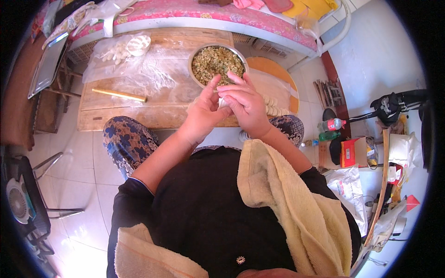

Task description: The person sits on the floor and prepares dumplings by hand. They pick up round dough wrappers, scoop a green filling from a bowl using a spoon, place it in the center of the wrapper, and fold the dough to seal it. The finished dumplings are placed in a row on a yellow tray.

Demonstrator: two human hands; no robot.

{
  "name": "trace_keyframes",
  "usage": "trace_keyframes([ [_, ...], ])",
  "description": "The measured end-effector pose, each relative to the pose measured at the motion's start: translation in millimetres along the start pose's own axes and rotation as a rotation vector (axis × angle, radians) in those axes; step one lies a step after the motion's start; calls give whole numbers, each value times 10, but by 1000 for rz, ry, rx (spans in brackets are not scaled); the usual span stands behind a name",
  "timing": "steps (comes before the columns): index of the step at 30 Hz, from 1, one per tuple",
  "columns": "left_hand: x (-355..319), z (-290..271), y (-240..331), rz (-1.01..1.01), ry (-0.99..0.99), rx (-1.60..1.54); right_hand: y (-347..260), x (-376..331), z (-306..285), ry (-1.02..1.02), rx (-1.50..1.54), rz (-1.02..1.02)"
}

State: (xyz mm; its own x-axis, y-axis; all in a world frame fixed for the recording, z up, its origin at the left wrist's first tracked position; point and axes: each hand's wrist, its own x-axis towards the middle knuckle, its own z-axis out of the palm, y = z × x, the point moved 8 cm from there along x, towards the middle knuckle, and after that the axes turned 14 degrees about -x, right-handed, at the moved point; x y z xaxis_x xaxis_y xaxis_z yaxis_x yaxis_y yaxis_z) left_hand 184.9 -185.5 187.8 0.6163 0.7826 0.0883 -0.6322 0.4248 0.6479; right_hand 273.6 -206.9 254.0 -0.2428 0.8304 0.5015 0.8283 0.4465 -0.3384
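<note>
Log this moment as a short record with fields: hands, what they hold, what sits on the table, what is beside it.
left hand: pressed against the right, pinching a pale dough piece
right hand: closed over the same dough piece
metal bowl: on the wooden table, full of chopped filling
rolling pin: lying on the table, left of the hands
round board: right of the bowl, holding a row of folded dumplings

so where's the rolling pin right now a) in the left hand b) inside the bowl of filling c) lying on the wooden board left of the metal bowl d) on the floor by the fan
c: the rolling pin lies on the wooden board, left of the metal bowl, while the left hand and right hand are together in front of the bowl pinching a dough wrapper.
</note>
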Motion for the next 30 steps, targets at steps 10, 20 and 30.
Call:
trace_keyframes([
  [10,-120,118,-75,-236,-37,-502,-231,56,-231,169,-124,-61],
  [20,-121,63,-167,-235,43,-530,-45,-38,-165,-8,-159,-69],
  [30,-99,138,-140,-188,43,-528,-123,-138,-479,219,-174,-43],
])
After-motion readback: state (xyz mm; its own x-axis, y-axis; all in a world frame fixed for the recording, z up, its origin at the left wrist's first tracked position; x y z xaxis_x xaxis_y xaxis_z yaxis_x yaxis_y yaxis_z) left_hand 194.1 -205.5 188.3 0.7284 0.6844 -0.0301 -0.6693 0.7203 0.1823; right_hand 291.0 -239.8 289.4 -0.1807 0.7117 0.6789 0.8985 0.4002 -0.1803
